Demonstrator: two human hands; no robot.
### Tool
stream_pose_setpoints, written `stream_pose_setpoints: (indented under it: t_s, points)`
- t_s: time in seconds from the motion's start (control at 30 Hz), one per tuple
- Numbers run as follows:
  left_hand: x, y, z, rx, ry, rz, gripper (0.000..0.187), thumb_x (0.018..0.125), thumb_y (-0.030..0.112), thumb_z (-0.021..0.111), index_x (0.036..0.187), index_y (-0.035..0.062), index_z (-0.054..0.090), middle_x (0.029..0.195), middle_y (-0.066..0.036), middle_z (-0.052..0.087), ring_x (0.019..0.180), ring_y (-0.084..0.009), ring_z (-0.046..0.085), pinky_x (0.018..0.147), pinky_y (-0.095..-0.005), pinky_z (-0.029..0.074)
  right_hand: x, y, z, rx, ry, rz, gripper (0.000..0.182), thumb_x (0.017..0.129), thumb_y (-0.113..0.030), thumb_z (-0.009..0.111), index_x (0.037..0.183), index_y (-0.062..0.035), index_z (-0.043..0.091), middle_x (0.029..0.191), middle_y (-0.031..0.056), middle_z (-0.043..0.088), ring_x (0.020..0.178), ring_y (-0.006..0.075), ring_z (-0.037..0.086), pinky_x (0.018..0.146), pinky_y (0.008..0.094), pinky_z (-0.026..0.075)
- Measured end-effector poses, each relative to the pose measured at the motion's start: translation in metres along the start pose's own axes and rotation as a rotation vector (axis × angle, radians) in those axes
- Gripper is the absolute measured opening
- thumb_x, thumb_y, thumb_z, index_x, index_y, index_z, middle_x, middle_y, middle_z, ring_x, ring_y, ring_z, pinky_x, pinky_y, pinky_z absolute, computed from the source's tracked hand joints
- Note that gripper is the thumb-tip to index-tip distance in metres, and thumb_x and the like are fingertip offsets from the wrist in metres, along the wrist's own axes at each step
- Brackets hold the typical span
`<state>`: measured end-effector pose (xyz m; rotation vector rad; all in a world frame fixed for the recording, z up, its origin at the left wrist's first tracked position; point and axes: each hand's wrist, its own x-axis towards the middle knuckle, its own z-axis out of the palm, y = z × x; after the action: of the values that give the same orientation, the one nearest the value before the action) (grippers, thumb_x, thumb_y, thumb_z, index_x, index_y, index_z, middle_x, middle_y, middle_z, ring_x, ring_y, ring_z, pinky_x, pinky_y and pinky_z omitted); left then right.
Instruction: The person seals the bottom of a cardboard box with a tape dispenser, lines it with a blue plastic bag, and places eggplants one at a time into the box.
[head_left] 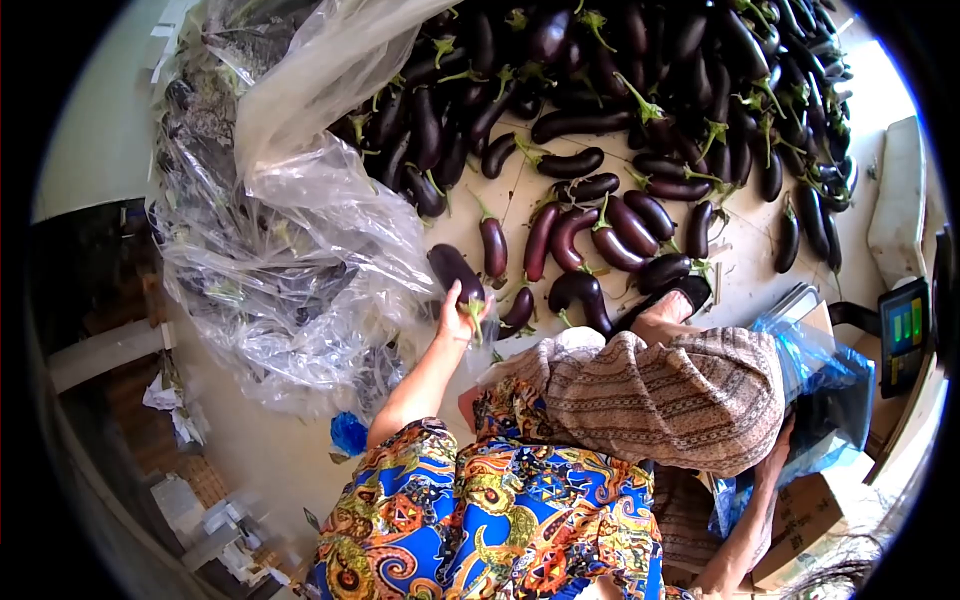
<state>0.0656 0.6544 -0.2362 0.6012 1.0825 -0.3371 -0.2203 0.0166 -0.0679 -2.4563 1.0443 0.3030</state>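
Observation:
My left hand (462, 318) is closed round the stem end of a dark purple eggplant (455, 272), beside the edge of a large clear plastic sheet (340, 230). My right arm reaches down at the right, beside a blue plastic bag (850, 385) in a cardboard box. The fingers of my right hand (783, 436) are hidden near the bag and my knee. Several loose eggplants (628, 225) lie on the tiled floor in front of my foot.
A big heap of eggplants (560, 50) covers the floor at the top. A scale display (904, 330) stands at the right edge, above a cardboard box (805, 520). A blue crumpled thing (349, 433) and scattered debris (225, 530) lie at the lower left.

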Motion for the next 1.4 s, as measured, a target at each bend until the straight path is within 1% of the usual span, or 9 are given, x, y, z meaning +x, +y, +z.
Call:
stream_pose_setpoints:
  t_s: [0.2, 0.4, 0.5, 0.57, 0.8, 0.93, 1.1, 1.27, 1.4]
  points:
    - [0.05, 0.032, 0.021, 0.081, -0.045, 0.128, 0.056, 0.078, 0.044, 0.078, 0.11, 0.0045, 0.054, 0.092, -0.013, 0.06, 0.081, -0.0331, 0.062, 0.067, -0.0462, 0.058, 0.001, 0.012, 0.004, 0.072, -0.015, -0.021, 0.074, 0.095, -0.046, 0.054, 0.149, -0.0048, 0.025, 0.133, 0.0298, 0.051, 0.115, 0.0436, 0.056, 0.091, 0.043, 0.046]
    - [-0.013, 0.118, -0.052, 0.393, 0.544, 0.528, 0.051, 0.069, 0.037, 0.083, 0.098, 0.002, 0.061, 0.09, -0.011, 0.063, 0.068, -0.0258, 0.062, 0.052, -0.0416, 0.056, 0.006, 0.034, 0.012, 0.062, -0.01, -0.076, 0.085, 0.09, -0.05, 0.059, 0.151, -0.0045, 0.021, 0.141, 0.0307, 0.043, 0.126, 0.0436, 0.049, 0.1, 0.042, 0.041]
    - [-0.025, 0.185, -0.191, 0.839, 0.911, 0.905, 0.066, 0.06, 0.033, 0.085, 0.108, -0.005, 0.06, 0.102, -0.016, 0.067, 0.087, -0.0279, 0.067, 0.081, -0.0422, 0.056, 0.006, 0.038, 0.011, 0.085, -0.014, -0.097, 0.087, 0.088, -0.049, 0.061, 0.152, -0.0054, 0.02, 0.142, 0.0297, 0.043, 0.126, 0.0429, 0.049, 0.1, 0.0412, 0.041]
    - [-0.076, 0.222, -0.221, 1.132, 1.538, 0.66, 0.073, 0.066, 0.036, 0.082, 0.119, -0.0042, 0.053, 0.114, -0.02, 0.064, 0.101, -0.0316, 0.067, 0.091, -0.0431, 0.053, 0.006, 0.049, 0.01, 0.08, -0.067, -0.11, 0.087, 0.089, -0.048, 0.06, 0.152, -0.0055, 0.02, 0.14, 0.0287, 0.046, 0.124, 0.0419, 0.051, 0.099, 0.0403, 0.042]
    - [-0.202, 0.255, -0.177, 1.703, 2.012, 0.468, 0.069, 0.08, 0.033, 0.067, 0.139, 0.023, 0.031, 0.124, -0.013, 0.05, 0.115, -0.0376, 0.054, 0.087, -0.0521, 0.048, 0.006, 0.049, 0.01, 0.35, -0.041, 0.025, 0.073, 0.09, -0.032, 0.064, 0.152, -0.014, 0.029, 0.131, 0.0131, 0.06, 0.112, 0.0225, 0.06, 0.094, 0.0347, 0.046]
    - [-0.166, 0.208, -0.159, 1.807, 1.626, 0.65, 0.083, 0.078, 0.03, 0.075, 0.144, 0.0206, 0.026, 0.131, -0.013, 0.047, 0.117, -0.0384, 0.053, 0.091, -0.0588, 0.046, 0.002, 0.046, 0.004, 0.118, -0.056, -0.039, 0.076, 0.089, -0.037, 0.064, 0.152, -0.0159, 0.028, 0.13, 0.0153, 0.06, 0.113, 0.0246, 0.06, 0.094, 0.036, 0.046]
    - [-0.094, 0.131, -0.203, 1.516, 0.931, 0.747, 0.106, 0.073, 0.041, 0.078, 0.149, -0.0048, 0.02, 0.149, -0.028, 0.033, 0.138, -0.0418, 0.033, 0.116, -0.0423, 0.025, 0.002, 0.049, 0.006, 0.078, -0.073, -0.018, 0.079, 0.088, -0.042, 0.064, 0.152, -0.0158, 0.027, 0.131, 0.0166, 0.06, 0.115, 0.0279, 0.061, 0.092, 0.0378, 0.047]
    - [-0.055, 0.038, -0.207, 1.391, 0.946, 0.674, 0.104, 0.072, 0.042, 0.079, 0.148, 0.0012, 0.02, 0.142, -0.029, 0.04, 0.13, -0.0448, 0.042, 0.11, -0.0467, 0.035, 0.005, 0.052, 0.008, 0.076, -0.079, -0.076, 0.077, 0.089, -0.039, 0.063, 0.152, -0.0148, 0.026, 0.132, 0.0162, 0.059, 0.116, 0.0283, 0.06, 0.094, 0.0369, 0.046]
    - [-0.072, 0.02, -0.164, 1.63, 1.11, 0.115, 0.093, 0.08, 0.028, 0.072, 0.149, 0.0066, 0.014, 0.139, -0.027, 0.043, 0.126, -0.042, 0.047, 0.105, -0.0469, 0.041, -0.001, 0.048, 0.008, 0.01, -0.032, -0.087, 0.086, 0.087, -0.042, 0.065, 0.154, -0.0164, 0.017, 0.132, 0.0216, 0.057, 0.116, 0.036, 0.059, 0.092, 0.039, 0.047]
